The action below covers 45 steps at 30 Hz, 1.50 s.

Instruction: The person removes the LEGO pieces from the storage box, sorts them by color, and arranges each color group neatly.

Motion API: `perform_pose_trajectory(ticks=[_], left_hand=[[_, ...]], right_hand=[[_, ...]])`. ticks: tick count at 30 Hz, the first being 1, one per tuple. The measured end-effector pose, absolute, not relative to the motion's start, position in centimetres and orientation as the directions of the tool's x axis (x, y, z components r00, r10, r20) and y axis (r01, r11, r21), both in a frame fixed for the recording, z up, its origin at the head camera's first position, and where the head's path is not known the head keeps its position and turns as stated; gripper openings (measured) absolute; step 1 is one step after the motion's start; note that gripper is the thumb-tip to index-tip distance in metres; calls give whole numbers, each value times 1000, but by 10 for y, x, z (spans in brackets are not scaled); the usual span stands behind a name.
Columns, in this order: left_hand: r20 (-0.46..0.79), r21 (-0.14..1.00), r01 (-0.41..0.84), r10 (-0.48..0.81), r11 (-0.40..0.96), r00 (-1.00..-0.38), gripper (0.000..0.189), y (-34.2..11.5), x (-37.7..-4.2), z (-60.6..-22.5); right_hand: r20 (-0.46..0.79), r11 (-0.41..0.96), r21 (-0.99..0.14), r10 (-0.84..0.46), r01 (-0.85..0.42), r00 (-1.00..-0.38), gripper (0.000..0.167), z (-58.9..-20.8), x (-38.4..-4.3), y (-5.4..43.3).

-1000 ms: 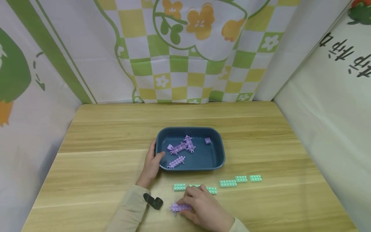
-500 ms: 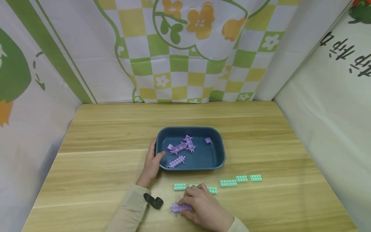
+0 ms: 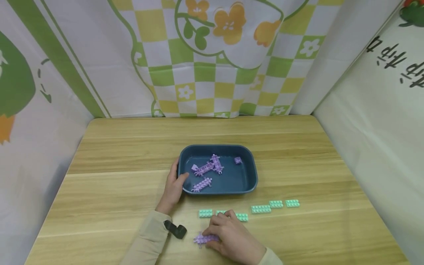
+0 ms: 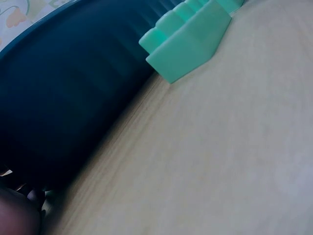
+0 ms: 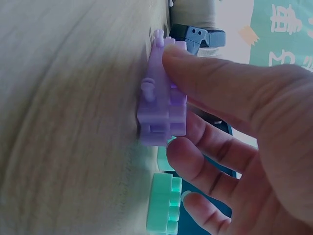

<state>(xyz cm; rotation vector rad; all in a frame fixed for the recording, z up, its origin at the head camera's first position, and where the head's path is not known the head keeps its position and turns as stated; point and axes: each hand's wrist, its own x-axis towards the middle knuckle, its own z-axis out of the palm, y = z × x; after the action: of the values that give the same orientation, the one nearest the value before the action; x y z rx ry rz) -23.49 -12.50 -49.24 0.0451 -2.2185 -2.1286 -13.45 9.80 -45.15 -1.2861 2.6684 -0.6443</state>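
Note:
My left hand (image 3: 173, 187) grips the left end of a dark blue tray (image 3: 233, 184), its thumb over the rim and its fingers along the outside wall. Inside the tray lie several purple building blocks (image 3: 202, 184) with small side pegs, plus small square ones. Close to the table in front of the tray, my right hand (image 3: 232, 235) pinches another purple building block (image 5: 159, 107) between thumb and fingers, studs toward the palm in the right wrist view. Its right end is partly hidden under the fingers in the head view. Just beyond that hand sits a mint green building block (image 3: 205, 213).
More mint green blocks (image 3: 261, 209) form a loose row to the right, in front of the tray. A black wrist mount (image 3: 175, 230) sits on the left sleeve. Patterned curtains (image 3: 203, 84) rise behind the wooden table (image 3: 116, 147).
The purple block in my right hand has turned very slightly, its left end dipping a little nearer to me. The left hand and the tray stay in place.

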Motion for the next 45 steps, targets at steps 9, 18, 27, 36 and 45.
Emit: perform_pose_trajectory(ticks=[9, 18, 27, 36, 45], left_hand=[[46, 998, 44, -55, 48, -997, 61, -126, -235, -492], [13, 999, 12, -44, 31, -999, 61, -126, -232, -481], [31, 998, 29, -25, 55, -999, 61, -123, -223, -454], [45, 998, 43, -39, 42, -998, 61, -124, -225, -453], [44, 998, 43, -33, 38, -999, 62, -123, -224, -455]], right_hand=[[64, 566, -420, -761, -710, -645, 23, -451, -134, 97], [9, 586, -439, -755, -681, -656, 25, -450, -133, 96], [70, 570, -494, -726, -657, -684, 34, -442, -137, 100], [345, 507, -565, -572, -651, -744, 19, -405, -183, 101], [262, 686, -515, -444, -513, -857, 24, -402, -239, 89]])
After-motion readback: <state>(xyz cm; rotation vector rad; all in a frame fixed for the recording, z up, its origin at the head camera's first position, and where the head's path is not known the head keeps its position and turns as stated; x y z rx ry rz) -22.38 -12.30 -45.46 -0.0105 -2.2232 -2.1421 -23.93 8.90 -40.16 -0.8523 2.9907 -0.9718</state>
